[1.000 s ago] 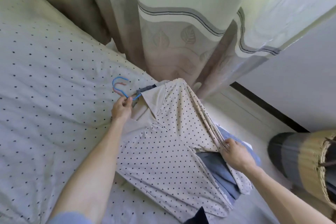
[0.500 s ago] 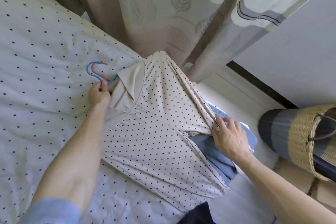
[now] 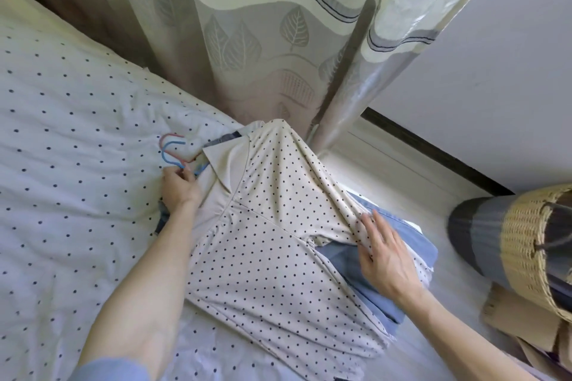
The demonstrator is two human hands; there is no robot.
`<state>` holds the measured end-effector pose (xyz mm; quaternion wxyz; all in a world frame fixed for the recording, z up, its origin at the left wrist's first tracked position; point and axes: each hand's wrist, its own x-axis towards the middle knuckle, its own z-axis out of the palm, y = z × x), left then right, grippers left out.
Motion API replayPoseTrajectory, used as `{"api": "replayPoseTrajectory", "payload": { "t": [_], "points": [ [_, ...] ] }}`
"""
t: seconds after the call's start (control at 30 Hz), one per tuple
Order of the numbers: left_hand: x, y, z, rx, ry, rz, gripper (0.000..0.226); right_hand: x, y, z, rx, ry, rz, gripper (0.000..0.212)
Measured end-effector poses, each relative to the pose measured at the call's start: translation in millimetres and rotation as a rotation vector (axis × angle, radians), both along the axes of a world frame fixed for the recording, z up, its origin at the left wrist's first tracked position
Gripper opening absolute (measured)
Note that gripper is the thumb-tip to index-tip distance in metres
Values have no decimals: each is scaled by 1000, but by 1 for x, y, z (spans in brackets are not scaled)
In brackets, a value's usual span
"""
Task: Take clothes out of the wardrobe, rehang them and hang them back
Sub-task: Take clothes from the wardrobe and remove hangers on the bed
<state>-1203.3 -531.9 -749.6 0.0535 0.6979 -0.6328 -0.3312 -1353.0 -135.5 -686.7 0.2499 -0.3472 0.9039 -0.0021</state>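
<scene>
A cream shirt with dark dots (image 3: 266, 244) lies spread on the bed, collar toward the curtain. Under it lies a blue garment (image 3: 399, 241), showing at the right. A blue hanger hook (image 3: 168, 155) and a pink hook (image 3: 168, 137) stick out left of the collar. My left hand (image 3: 179, 189) pinches the blue hook's stem beside the collar. My right hand (image 3: 383, 254) lies with straight fingers on the shirt's right sleeve, over the blue garment.
The bed (image 3: 62, 164) has a white cover with dark dots. A leaf-patterned curtain (image 3: 247, 40) hangs behind the shirt. A woven basket (image 3: 526, 244) holding striped fabric stands at the right. A white wall (image 3: 495, 71) and pale floor strip run behind.
My right hand has let go of the sleeve it was pinching and now lies flat on it. My left hand stays at the hanger hooks. The camera has shifted.
</scene>
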Motion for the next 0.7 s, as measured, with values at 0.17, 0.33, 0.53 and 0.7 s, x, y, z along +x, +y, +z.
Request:
{"api": "replayPoseTrajectory", "payload": {
  "t": [0.17, 0.33, 0.53, 0.7],
  "points": [
    [9, 36, 47, 113, -59, -150, 32, 13, 17, 50, -99, -109, -109, 63],
    [0, 125, 105, 169, -73, -393, 46, 13, 60, 113, -165, -151, -129, 50],
    [-38, 303, 190, 134, 31, -906, 48, 20, 165, 196, -295, -109, -272, 36],
    [-68, 454, 249, -51, 79, -1521, 46, 57, 291, 248, -402, -35, -499, 31]
  ]
}}
